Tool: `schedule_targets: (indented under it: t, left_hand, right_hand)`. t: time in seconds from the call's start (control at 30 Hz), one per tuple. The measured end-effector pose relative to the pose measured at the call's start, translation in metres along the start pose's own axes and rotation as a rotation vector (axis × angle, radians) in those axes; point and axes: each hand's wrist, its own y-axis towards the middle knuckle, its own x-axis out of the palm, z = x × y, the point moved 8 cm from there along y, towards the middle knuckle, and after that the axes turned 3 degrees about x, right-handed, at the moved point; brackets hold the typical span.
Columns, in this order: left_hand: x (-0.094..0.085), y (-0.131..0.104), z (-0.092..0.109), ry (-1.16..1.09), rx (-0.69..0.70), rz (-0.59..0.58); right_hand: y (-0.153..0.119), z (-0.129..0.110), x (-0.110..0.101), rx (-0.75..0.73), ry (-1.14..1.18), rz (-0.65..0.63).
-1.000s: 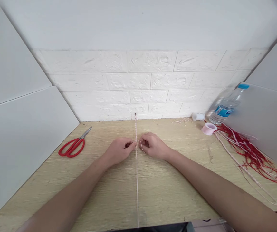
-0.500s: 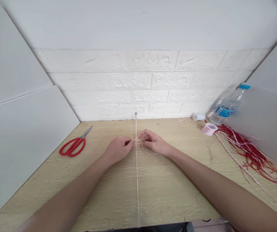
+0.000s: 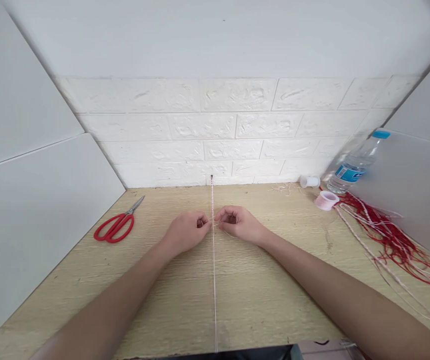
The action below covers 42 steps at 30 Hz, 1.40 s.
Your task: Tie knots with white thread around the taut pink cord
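A pink braided cord [image 3: 212, 197] runs from a small dark hook at the foot of the wall, and straight pale strands [image 3: 215, 290] carry on from it to the table's front edge. Left of the cord, my left hand [image 3: 188, 231] pinches a thin pale thread at the braid's lower end. My right hand [image 3: 240, 224] is just right of the cord, thumb and forefinger close together on the same thin thread, whose loose part trails below the fingers. Only a small gap lies between the two hands' fingertips.
Red-handled scissors [image 3: 115, 227] lie at the left. At the right are a pink thread spool [image 3: 326, 200], a white spool [image 3: 309, 181], a water bottle [image 3: 353, 167] and a tangle of red cords [image 3: 395, 235]. A white brick-patterned wall [image 3: 252, 125] stands behind the table.
My right hand's fingers have closed on the thread and moved slightly down. The thread loop between the hands is smaller. My left hand has hardly moved.
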Motion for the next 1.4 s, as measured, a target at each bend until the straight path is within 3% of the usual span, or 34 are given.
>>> schedule_targets:
  t: [0.3,0.5,0.8,1.1,1.4]
  left_hand:
    - [0.009,0.001,0.0,-0.132,0.07,-0.055]
    - [0.013,0.003,-0.001,-0.268,0.078,-0.067]
    - [0.015,0.002,0.003,-0.292,0.083,-0.086]
    - [0.017,0.003,0.0,-0.283,0.07,-0.073]
    - [0.014,0.001,0.004,-0.287,0.051,-0.049]
  right_hand:
    - [-0.004,-0.018,-0.005,-0.142,-0.257,0.091]
    - [-0.001,-0.012,-0.008,-0.097,-0.124,0.111]
    - [0.001,-0.001,-0.001,0.02,0.151,0.081]
    - [-0.001,0.0,-0.001,0.043,0.173,0.142]
    - [0.004,0.016,-0.003,0.126,0.298,0.137]
